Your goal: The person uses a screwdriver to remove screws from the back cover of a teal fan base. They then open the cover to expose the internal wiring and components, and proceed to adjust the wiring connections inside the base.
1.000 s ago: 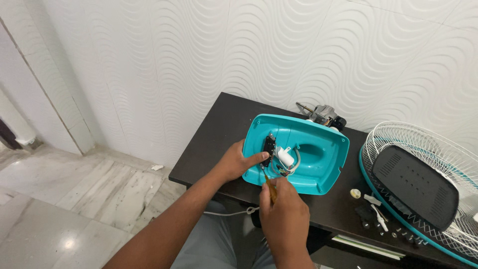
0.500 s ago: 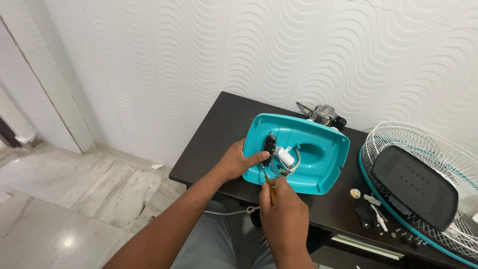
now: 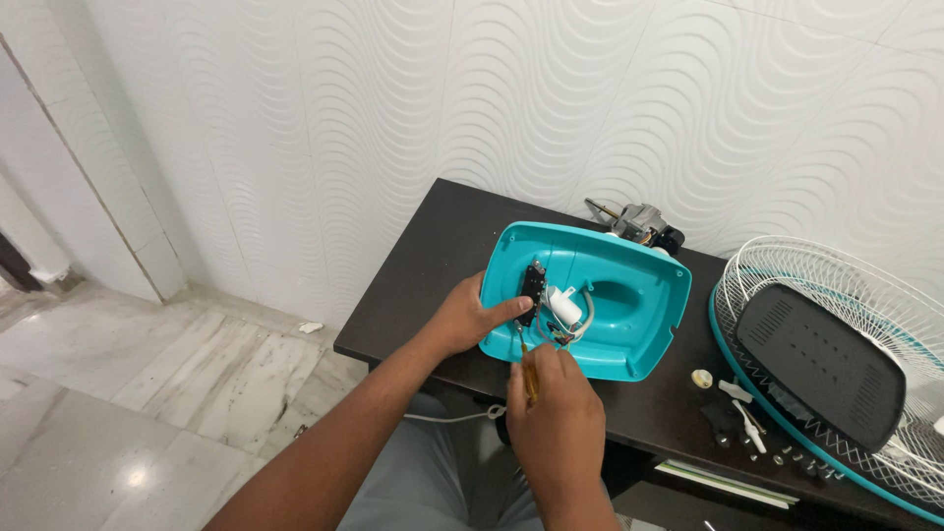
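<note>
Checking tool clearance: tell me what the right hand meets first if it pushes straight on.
The right hand, gripping a yellow-handled tool, points into the teal housing; it likely meets the wires first, though depth is unclear.

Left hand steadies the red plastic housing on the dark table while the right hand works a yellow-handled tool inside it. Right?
Not quite: the head view shows the plastic housing is teal, not red. The left hand does steady it on the dark table, and the right hand works a yellow-handled tool inside.
</note>
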